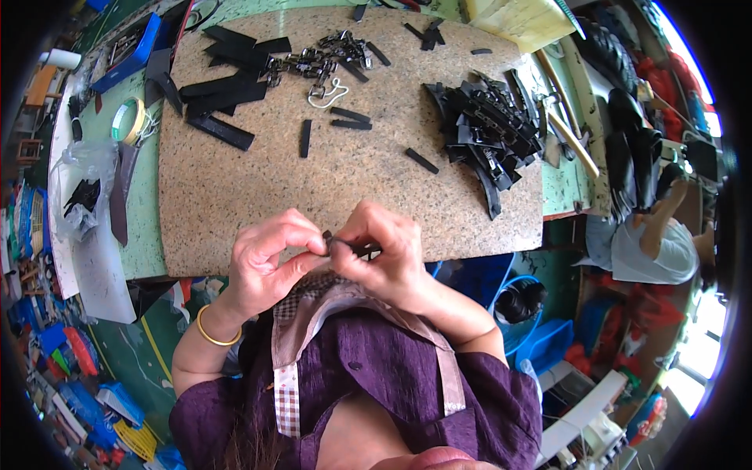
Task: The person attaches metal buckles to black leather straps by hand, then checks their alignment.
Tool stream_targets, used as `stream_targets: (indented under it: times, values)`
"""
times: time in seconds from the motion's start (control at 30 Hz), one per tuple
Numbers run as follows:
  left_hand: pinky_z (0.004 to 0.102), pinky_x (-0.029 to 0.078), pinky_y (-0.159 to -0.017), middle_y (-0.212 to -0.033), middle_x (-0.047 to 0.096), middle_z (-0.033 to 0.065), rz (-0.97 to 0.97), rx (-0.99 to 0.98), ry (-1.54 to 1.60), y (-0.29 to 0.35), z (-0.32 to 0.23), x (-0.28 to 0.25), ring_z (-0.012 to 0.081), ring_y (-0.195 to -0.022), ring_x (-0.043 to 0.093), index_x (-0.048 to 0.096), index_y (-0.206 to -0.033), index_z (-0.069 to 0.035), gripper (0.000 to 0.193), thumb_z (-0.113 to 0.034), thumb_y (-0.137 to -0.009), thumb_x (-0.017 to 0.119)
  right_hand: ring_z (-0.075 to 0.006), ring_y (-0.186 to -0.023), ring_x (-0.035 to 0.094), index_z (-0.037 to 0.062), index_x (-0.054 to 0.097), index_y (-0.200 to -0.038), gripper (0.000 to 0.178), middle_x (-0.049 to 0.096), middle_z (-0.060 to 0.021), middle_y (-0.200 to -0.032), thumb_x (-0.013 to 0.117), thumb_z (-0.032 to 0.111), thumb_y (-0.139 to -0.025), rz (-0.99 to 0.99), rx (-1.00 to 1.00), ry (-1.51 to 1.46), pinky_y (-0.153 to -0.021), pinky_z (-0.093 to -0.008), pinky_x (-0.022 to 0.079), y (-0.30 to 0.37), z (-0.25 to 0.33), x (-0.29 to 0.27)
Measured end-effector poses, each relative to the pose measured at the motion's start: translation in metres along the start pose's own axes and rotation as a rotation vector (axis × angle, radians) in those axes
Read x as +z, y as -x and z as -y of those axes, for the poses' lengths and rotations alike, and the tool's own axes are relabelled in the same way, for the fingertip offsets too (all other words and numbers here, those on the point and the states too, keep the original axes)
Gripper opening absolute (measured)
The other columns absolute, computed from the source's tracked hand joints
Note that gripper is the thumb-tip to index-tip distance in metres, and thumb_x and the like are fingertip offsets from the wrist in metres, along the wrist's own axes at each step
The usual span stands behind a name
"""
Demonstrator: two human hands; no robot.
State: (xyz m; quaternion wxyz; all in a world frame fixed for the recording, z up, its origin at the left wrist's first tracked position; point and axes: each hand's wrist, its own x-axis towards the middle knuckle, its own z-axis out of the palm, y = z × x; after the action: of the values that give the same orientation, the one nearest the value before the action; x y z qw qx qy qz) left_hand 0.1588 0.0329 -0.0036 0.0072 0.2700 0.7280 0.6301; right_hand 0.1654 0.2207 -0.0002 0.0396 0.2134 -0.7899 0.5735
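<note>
At tabletop edge (479, 247), hands (270, 254) (384, 252) close together

Speckled tan slab (227, 184): stone-like, smooth
Wide flat black strips (222, 131): leather-like, matt
Small silvery buckles (312, 66): metal, glossy
Shallow blue tray (141, 61): plastic, smooth
Purple shirt (376, 345): cloth, crinkled, matt
Round gold-coloured bangle (207, 338): metal, polished

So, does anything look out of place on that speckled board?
Mildly: a curled white cord lies by the metal fittings, odd against so much black. A few black strips also lie apart from the right-hand heap. I see no spill there.
</note>
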Motion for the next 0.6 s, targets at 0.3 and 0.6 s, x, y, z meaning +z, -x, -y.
stream_targets:
  times: [0.3, 0.6]
  values:
    - [0.0240, 0.053, -0.070, -0.089, 0.064, 0.0088, 0.082, -0.485, 0.598, -0.004, 0.002, -0.008, 0.0139, -0.080, 0.063, 0.065, -0.095, 0.005, 0.017, -0.007, -0.084, 0.067, -0.0067, -0.070, 0.061, 0.0056, 0.065, -0.089, 0.010, 0.064, -0.0001, -0.078, 0.066, 0.002, -0.080, 0.302, 0.217, -0.334, -0.052, -0.0204, 0.047, -0.009, 0.002, -0.026]
    - [0.0235, 0.055, -0.069, -0.082, 0.067, 0.0100, 0.228, -0.618, 0.560, -0.012, -0.005, -0.018, 0.0132, -0.075, 0.066, 0.065, -0.093, 0.008, 0.012, 0.006, -0.082, 0.063, -0.0125, -0.077, 0.066, 0.0017, 0.065, -0.100, 0.016, 0.069, -0.0042, -0.083, 0.064, 0.011, -0.087, 0.285, 0.554, -0.654, -0.068, -0.0249, 0.051, 0.004, 0.001, -0.035]
